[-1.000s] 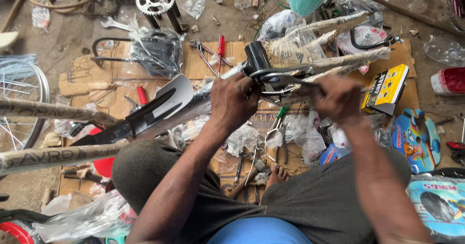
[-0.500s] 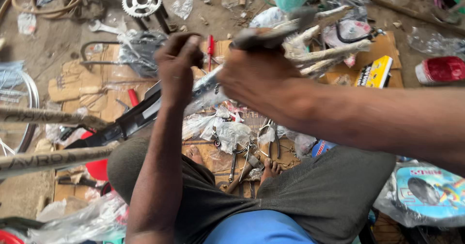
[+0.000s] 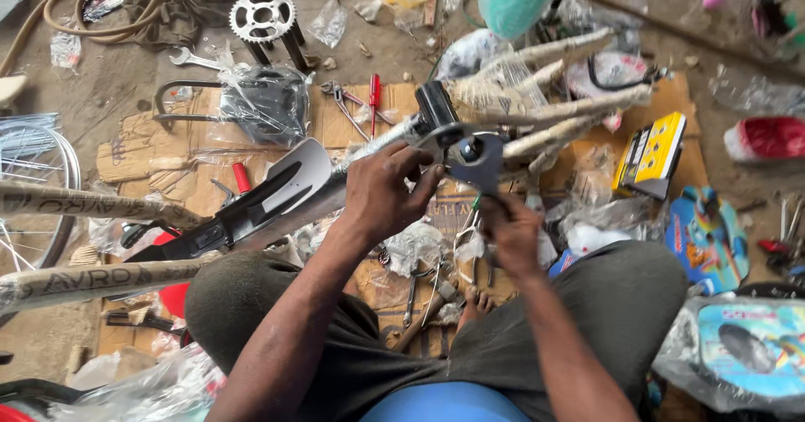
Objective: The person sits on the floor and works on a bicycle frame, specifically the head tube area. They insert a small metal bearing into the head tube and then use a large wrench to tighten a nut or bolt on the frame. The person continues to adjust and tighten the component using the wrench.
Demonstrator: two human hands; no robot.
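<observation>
the left hand has dropped back to pinch the bracket on the frame, while the right hand has come down, fingers closed on its lower edge.

Both forearms bare, no sleeves seen. Left hand and right hand bare: no gloves, rings or watch seen. Dark grey-olive shorts worn, fabric creased over both knees. Blue garment seen at bottom edge, between thighs. Bare toes seen between knees, no shoe worn.
</observation>
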